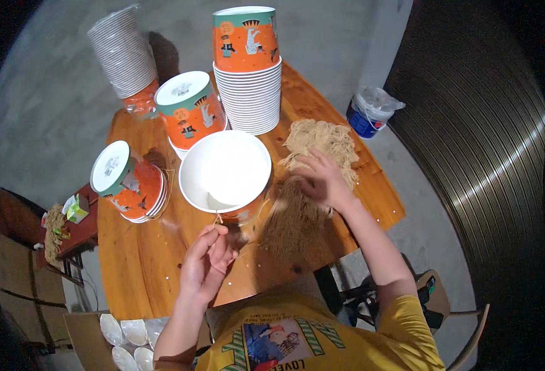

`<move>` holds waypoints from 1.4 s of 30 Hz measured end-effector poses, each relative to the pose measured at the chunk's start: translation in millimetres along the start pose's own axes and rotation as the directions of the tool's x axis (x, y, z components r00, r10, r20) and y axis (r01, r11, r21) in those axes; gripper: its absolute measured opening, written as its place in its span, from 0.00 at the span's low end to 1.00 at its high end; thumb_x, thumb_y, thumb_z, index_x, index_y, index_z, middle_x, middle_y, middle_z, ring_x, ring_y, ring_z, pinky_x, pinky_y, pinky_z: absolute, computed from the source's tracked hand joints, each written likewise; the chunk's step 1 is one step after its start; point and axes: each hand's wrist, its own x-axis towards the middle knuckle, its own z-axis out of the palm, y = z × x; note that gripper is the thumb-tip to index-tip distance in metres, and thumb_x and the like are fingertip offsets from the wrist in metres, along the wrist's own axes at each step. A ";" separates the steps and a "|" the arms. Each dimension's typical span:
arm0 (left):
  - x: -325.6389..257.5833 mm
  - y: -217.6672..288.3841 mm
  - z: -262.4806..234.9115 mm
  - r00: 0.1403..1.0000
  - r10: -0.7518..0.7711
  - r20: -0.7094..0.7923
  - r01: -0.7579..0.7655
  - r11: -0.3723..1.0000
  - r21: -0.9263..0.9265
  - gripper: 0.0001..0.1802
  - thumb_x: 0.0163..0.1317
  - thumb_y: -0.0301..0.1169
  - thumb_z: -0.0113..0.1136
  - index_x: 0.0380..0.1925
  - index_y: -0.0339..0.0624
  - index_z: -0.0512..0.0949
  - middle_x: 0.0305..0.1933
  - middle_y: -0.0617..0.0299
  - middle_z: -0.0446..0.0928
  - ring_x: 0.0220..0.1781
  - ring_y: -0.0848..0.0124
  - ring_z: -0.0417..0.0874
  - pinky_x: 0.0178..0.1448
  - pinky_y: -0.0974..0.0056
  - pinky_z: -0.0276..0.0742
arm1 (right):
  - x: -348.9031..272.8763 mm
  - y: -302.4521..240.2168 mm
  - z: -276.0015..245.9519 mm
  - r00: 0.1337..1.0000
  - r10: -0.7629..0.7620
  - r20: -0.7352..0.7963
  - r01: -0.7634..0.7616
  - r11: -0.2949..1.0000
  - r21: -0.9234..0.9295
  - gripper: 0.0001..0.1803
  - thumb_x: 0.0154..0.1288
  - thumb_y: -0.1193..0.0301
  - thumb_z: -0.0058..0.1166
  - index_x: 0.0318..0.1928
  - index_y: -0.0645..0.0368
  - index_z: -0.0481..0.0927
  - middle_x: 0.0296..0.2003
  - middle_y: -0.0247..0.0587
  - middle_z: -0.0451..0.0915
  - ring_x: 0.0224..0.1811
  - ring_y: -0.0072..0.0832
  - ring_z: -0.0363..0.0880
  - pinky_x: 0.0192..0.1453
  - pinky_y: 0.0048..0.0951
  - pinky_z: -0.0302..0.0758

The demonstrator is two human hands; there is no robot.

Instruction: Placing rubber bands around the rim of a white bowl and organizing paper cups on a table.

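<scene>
A paper bucket (257,145), white inside, stands with its mouth up near the middle of the wooden table. At its near rim my left hand (207,263) pinches a thin tan string (218,218) between thumb and forefinger. To the right lies a bundle of brown strings (294,219), in shadow. Over its upper end is my right hand (323,179), its fingers bent and apart, with nothing visible in them. Just beyond that hand a lighter tan bundle of strings (323,141) spreads on the table.
Upside-down orange and green buckets stand in a tall stack (248,93), a middle stack (189,111) and a short stack (130,182) with string beside it. Wrapped white buckets (121,52) lean by the wall. A blue pail (366,117) and an open box (121,337) flank the table (143,266).
</scene>
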 end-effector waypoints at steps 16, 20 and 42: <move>-33.5 94.5 -15.2 0.943 0.328 -0.054 -0.002 0.168 0.986 0.08 0.66 0.33 0.54 0.37 0.40 0.76 0.24 0.72 0.66 0.26 0.84 0.63 0.30 0.75 0.61 | 30.4 -2.1 -10.2 0.994 0.052 -0.095 -0.072 0.973 -0.221 0.15 0.61 0.67 0.53 0.50 0.49 0.76 0.55 0.36 0.73 0.64 0.40 0.63 0.65 0.53 0.59; -44.9 124.6 9.7 0.990 0.119 -0.074 -0.020 0.648 0.762 0.07 0.66 0.30 0.52 0.41 0.39 0.74 0.24 0.67 0.71 0.22 0.79 0.72 0.29 0.73 0.72 | 44.4 -37.3 -31.4 0.915 -0.089 -0.394 0.131 0.988 0.080 0.21 0.52 0.76 0.56 0.50 0.58 0.75 0.45 0.42 0.78 0.47 0.38 0.76 0.54 0.37 0.71; 15.1 63.8 22.2 0.715 0.147 0.684 -0.554 -0.477 0.682 0.25 0.53 0.27 0.57 0.51 0.41 0.60 0.43 0.56 0.74 0.53 0.58 0.73 0.70 0.40 0.46 | 59.8 -147.2 -113.5 0.966 0.100 0.239 -0.259 0.393 0.882 0.09 0.69 0.69 0.45 0.34 0.60 0.75 0.23 0.29 0.73 0.24 0.15 0.70 0.26 0.17 0.66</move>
